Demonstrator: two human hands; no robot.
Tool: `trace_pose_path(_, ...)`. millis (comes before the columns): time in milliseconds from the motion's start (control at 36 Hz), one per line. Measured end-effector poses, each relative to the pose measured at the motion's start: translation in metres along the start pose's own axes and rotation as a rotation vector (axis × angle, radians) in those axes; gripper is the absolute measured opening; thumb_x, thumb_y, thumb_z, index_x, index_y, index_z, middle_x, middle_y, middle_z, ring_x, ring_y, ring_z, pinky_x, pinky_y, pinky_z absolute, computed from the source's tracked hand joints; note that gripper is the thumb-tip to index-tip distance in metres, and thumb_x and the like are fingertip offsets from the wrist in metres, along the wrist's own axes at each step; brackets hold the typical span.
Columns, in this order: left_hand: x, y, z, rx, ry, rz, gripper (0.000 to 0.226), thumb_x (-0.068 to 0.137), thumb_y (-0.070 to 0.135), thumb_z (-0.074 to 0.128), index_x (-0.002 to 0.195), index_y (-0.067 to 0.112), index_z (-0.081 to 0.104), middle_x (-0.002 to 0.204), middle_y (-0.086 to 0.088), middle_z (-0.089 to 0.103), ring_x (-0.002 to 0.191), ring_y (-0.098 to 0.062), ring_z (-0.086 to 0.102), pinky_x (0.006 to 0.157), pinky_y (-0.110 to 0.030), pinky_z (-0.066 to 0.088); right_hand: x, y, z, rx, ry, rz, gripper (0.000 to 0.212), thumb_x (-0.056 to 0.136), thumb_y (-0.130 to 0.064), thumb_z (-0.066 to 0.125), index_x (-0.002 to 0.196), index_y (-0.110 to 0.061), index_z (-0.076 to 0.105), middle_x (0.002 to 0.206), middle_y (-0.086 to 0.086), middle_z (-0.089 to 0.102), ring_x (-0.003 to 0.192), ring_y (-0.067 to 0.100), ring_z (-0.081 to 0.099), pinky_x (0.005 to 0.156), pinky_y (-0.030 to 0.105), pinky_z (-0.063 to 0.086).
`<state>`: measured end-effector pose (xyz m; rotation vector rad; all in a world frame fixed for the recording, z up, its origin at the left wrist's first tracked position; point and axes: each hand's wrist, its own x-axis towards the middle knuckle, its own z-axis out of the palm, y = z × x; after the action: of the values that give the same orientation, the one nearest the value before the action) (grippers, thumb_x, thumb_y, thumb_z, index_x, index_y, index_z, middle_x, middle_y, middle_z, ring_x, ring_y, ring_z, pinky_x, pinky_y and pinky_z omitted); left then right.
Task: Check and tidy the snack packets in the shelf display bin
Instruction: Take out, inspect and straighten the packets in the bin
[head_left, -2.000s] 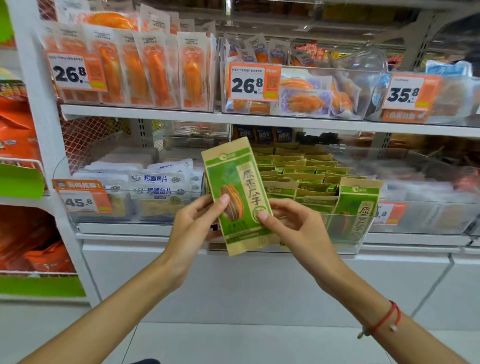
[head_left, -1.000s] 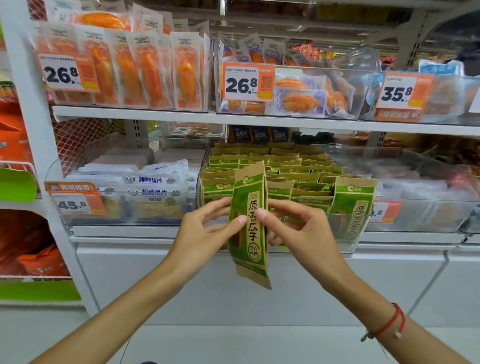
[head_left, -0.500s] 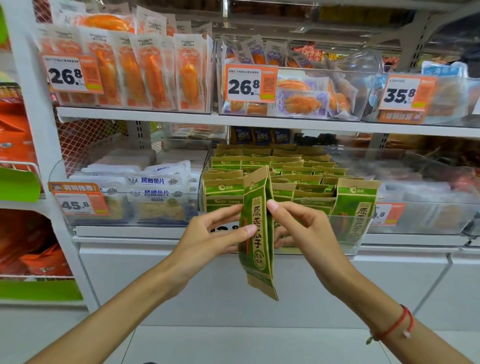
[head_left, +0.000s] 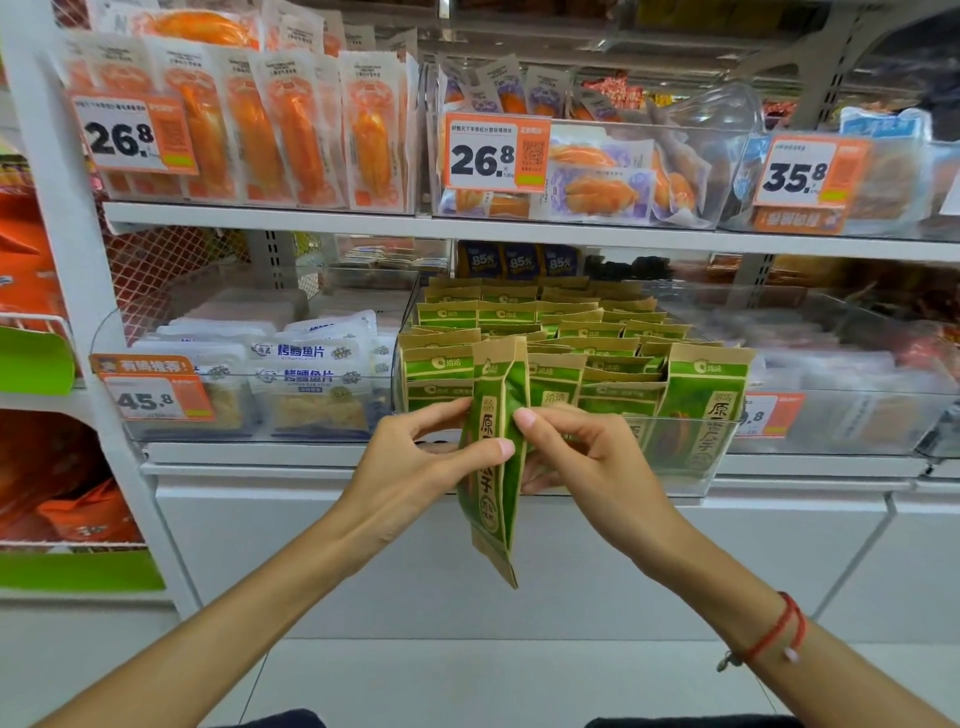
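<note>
Packet (head_left: 493, 457), flat green-and-kraft paper, pinched by both hands.

White shelf (head_left: 322, 453) carries clear bins (head_left: 691, 467) — green packets (head_left: 566, 322), white fish-slice packs (head_left: 311, 358)

White metal shelves (head_left: 519, 228) are running across the view, and a white upright post (head_left: 67, 249) is standing at the left. Orange price tags (head_left: 496, 151) are hanging on the clear bin fronts. Below the lower shelf a plain white base panel (head_left: 311, 545) is meeting a pale tiled floor (head_left: 467, 680). Even light is falling everywhere.
</note>
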<state>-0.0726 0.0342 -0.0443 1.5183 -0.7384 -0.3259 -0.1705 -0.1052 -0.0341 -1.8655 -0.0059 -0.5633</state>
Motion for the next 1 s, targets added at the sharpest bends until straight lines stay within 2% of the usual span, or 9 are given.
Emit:
trace_pose_path(56, 0.002, -0.002, -0.001, -0.019, -0.004, -0.002, 0.042, 0.057, 0.042, 0.091, 0.094, 0.045, 0.070, 0.102, 0.019, 0.072, 0.096, 0.003, 0.067, 0.072, -0.021, 0.058, 0.001, -0.001, 0.001, 0.012, 0.007, -0.008, 0.022, 0.096, -0.020, 0.052, 0.091, -0.027, 0.073, 0.085, 0.009, 0.068, 0.071, 0.022, 0.068, 0.060, 0.022, 0.057)
trace_pose_path(111, 0.003, -0.003, -0.001, -0.061, -0.018, -0.010, 0.037, 0.052, 0.046, 0.082, 0.088, 0.045, 0.074, 0.104, 0.017, 0.074, 0.099, -0.003, 0.068, 0.069, -0.022, 0.058, 0.002, -0.001, 0.001, 0.018, 0.013, -0.008, 0.022, 0.096, -0.019, 0.052, 0.091, -0.026, 0.073, 0.085, 0.009, 0.069, 0.070, 0.022, 0.068, 0.059, 0.022, 0.057)
trace_pose_path(222, 0.002, -0.003, -0.002, -0.088, -0.027, -0.028, 0.043, 0.058, 0.040, 0.082, 0.100, 0.040, 0.072, 0.111, 0.013, 0.072, 0.102, -0.006, 0.069, 0.071, -0.023, 0.058, 0.005, 0.000, 0.000, 0.004, 0.015, -0.019, 0.021, 0.097, -0.018, 0.052, 0.094, -0.022, 0.073, 0.088, 0.012, 0.069, 0.073, 0.027, 0.068, 0.060, 0.024, 0.058)
trace_pose_path(333, 0.002, -0.003, -0.005, -0.074, -0.003, -0.034, 0.053, 0.063, 0.039, 0.080, 0.114, 0.031, 0.071, 0.116, 0.011, 0.071, 0.108, -0.009, 0.067, 0.072, -0.024, 0.058, 0.006, -0.003, -0.001, -0.035, -0.040, -0.035, 0.022, 0.096, -0.016, 0.055, 0.101, -0.032, 0.068, 0.092, 0.006, 0.067, 0.074, 0.020, 0.068, 0.064, 0.024, 0.059)
trace_pose_path(583, -0.001, 0.003, -0.011, -0.148, 0.120, 0.009, 0.050, 0.064, 0.035, 0.079, 0.112, 0.028, 0.070, 0.109, 0.010, 0.073, 0.103, -0.007, 0.069, 0.075, -0.024, 0.059, 0.003, -0.007, -0.005, -0.194, -0.178, -0.056, 0.058, 0.080, -0.003, 0.073, 0.131, -0.025, 0.057, 0.109, -0.009, 0.059, 0.089, 0.011, 0.066, 0.074, 0.026, 0.059)
trace_pose_path(750, -0.001, 0.003, -0.005, -0.139, 0.161, 0.064, 0.039, 0.062, 0.036, 0.082, 0.099, 0.036, 0.070, 0.102, 0.016, 0.074, 0.100, -0.001, 0.068, 0.069, -0.019, 0.057, 0.002, -0.009, -0.007, -0.189, -0.199, -0.086, 0.065, 0.079, 0.007, 0.069, 0.126, -0.035, 0.054, 0.109, -0.008, 0.056, 0.092, 0.010, 0.062, 0.067, 0.017, 0.055)
trace_pose_path(861, 0.001, -0.001, -0.004, -0.094, 0.224, 0.052, 0.049, 0.051, 0.053, 0.079, 0.097, 0.040, 0.069, 0.102, 0.021, 0.072, 0.102, 0.004, 0.065, 0.084, -0.030, 0.057, 0.002, -0.007, -0.005, -0.250, -0.174, -0.101, 0.061, 0.084, 0.001, 0.068, 0.130, -0.035, 0.052, 0.114, -0.010, 0.056, 0.094, 0.006, 0.062, 0.071, 0.020, 0.056)
trace_pose_path(917, 0.000, -0.001, -0.003, -0.072, 0.235, 0.045, 0.054, 0.056, 0.049, 0.082, 0.106, 0.037, 0.067, 0.104, 0.021, 0.072, 0.101, 0.004, 0.065, 0.091, -0.035, 0.056, 0.002, -0.004, -0.005, -0.263, -0.167, -0.095, 0.054, 0.088, -0.006, 0.065, 0.134, -0.030, 0.053, 0.116, -0.013, 0.057, 0.096, 0.003, 0.063, 0.078, 0.023, 0.057)
trace_pose_path(1000, -0.002, 0.002, -0.001, -0.082, 0.247, 0.033, 0.068, 0.062, 0.036, 0.089, 0.123, 0.023, 0.062, 0.105, 0.014, 0.072, 0.093, 0.007, 0.067, 0.078, -0.026, 0.060, 0.000, -0.001, -0.004, -0.253, -0.120, -0.082, 0.045, 0.090, -0.019, 0.066, 0.133, -0.029, 0.057, 0.111, -0.015, 0.062, 0.097, 0.004, 0.064, 0.082, 0.029, 0.057)
